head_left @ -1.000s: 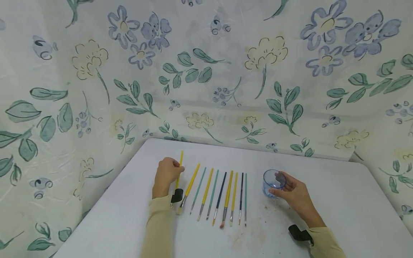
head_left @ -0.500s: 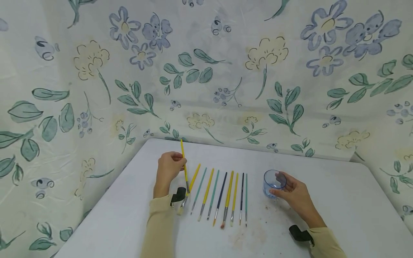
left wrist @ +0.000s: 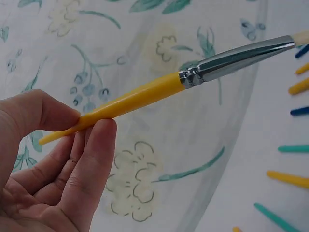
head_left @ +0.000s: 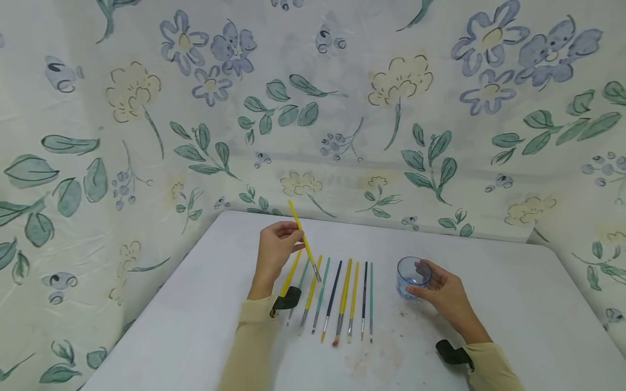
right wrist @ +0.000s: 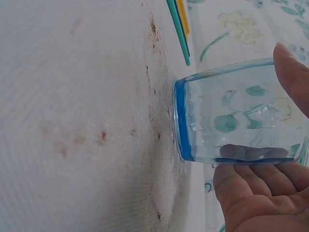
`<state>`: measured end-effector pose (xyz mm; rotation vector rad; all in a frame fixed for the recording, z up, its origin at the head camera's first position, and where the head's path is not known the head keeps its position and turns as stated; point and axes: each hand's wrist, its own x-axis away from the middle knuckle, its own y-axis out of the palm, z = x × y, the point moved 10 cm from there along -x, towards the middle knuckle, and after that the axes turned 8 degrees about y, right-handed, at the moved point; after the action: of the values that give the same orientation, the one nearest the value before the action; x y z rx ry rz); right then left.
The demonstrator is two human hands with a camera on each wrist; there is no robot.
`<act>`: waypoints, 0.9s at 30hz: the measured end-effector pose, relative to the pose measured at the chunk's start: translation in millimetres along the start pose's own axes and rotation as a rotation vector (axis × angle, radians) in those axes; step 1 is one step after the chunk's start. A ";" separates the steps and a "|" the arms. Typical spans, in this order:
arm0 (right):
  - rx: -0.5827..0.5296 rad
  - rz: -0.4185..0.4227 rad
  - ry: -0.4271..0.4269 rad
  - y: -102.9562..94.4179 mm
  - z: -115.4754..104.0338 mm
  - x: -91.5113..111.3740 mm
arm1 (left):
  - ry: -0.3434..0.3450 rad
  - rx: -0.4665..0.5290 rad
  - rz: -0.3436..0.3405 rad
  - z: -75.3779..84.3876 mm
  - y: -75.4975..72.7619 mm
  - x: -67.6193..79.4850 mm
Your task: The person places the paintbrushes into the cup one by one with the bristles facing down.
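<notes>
My left hand (head_left: pixel 277 250) pinches a yellow paintbrush (left wrist: pixel 140 99) between thumb and fingertips, up above the row of brushes. The brush is tilted, its metal ferrule and bristles pointing down to the right in the head view. My right hand (head_left: pixel 447 296) grips a clear bluish drinking glass (head_left: pixel 407 279), thumb on the near side and fingers round the far side. The glass stands upright on the table, and its blue base (right wrist: pixel 183 121) shows in the right wrist view. Nothing is seen inside it.
Several paintbrushes with yellow, teal and dark blue handles lie in a row, including a thick yellow paintbrush (head_left: pixel 345 293), between the hands. Brownish smudges (head_left: pixel 374 355) mark the white table (head_left: pixel 186 326). Floral cloth (head_left: pixel 313 136) hangs behind.
The left hand has lifted the yellow paintbrush from the row's left end and carried it up and to the right, tilting it. The right hand and glass have stayed in place.
</notes>
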<state>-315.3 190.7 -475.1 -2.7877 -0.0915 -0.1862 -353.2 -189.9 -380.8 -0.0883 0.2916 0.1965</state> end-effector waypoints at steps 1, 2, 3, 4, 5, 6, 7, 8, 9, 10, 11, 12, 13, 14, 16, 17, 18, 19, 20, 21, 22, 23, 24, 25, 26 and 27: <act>0.003 -0.001 0.000 0.3 -0.2 -0.1 | 0.002 0.023 0.003 0.8 2.9 0.5; 0.009 -0.001 -0.002 0.3 -0.3 -0.2 | 0.002 0.044 0.009 1.9 5.4 1.1; 0.015 0.000 -0.003 0.1 -0.4 -0.3 | 0.001 0.064 0.016 2.8 7.8 1.6; 0.021 -0.001 -0.006 0.0 -0.5 -0.5 | -0.001 0.085 0.021 3.4 10.2 2.0; 0.024 -0.002 -0.008 -0.1 -0.5 -0.7 | -0.003 0.107 0.027 4.1 12.4 2.4; 0.029 -0.002 -0.010 -0.2 -0.4 -0.9 | -0.005 0.125 0.032 4.9 14.6 2.8; 0.033 -0.002 -0.011 -0.5 0.0 -1.0 | -0.008 0.142 0.037 5.6 16.5 3.2; 0.036 -0.001 -0.010 -0.7 0.3 -1.2 | -0.007 0.160 0.041 6.9 18.3 3.8; 0.038 -0.002 -0.008 -0.8 0.7 -1.3 | -0.006 0.182 0.045 8.0 20.2 4.3; 0.038 -0.003 -0.006 -0.9 1.1 -1.2 | -0.004 0.200 0.047 9.1 22.0 4.7; 0.041 -0.002 -0.003 -1.0 1.4 -1.1 | 0.000 0.215 0.049 10.4 23.7 5.0; 0.043 0.000 0.000 -1.3 1.7 -0.9 | 0.003 0.228 0.051 11.6 25.3 5.1; 0.043 0.002 0.002 -1.8 1.8 -0.9 | 0.005 0.240 0.054 12.6 26.8 5.1; 0.043 0.003 0.003 -2.2 1.9 -0.9 | 0.007 0.252 0.057 13.3 28.3 5.1; 0.045 0.007 0.006 -3.0 2.3 -0.9 | 0.011 0.265 0.064 14.1 30.8 5.2; 0.046 0.009 0.007 -3.4 2.6 -1.0 | 0.013 0.270 0.070 14.3 31.7 5.4; 0.047 0.010 0.006 -3.7 2.7 -1.0 | 0.016 0.278 0.077 14.7 32.6 5.8; 0.049 0.010 0.005 -3.7 2.8 -1.0 | 0.019 0.285 0.082 14.8 33.6 6.3; 0.049 0.010 0.002 -3.8 2.7 -0.9 | 0.023 0.289 0.086 15.0 34.6 6.9; 0.048 0.010 -0.002 -3.9 2.5 -0.9 | 0.027 0.294 0.088 15.2 35.8 7.3; 0.048 0.010 -0.007 -4.0 2.2 -0.9 | 0.029 0.301 0.090 15.3 37.1 7.9; 0.043 0.009 -0.013 -4.0 1.9 -0.9 | 0.031 0.305 0.091 15.5 38.4 8.4; 0.040 0.006 -0.018 -3.7 1.4 -1.1 | 0.032 0.311 0.091 15.2 39.6 8.3; 0.035 0.004 -0.024 -3.4 0.8 -1.5 | 0.035 0.314 0.092 15.9 40.7 8.5; 0.030 0.002 -0.031 -3.0 0.1 -2.1 | 0.042 0.321 0.092 16.9 41.6 8.3; 0.026 0.001 -0.034 -2.4 -0.5 -2.9 | 0.052 0.327 0.092 18.4 42.4 8.1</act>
<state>-318.4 192.7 -474.2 -2.7657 -0.1007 -0.1362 -349.2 -145.0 -368.1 0.2440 0.3763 0.2356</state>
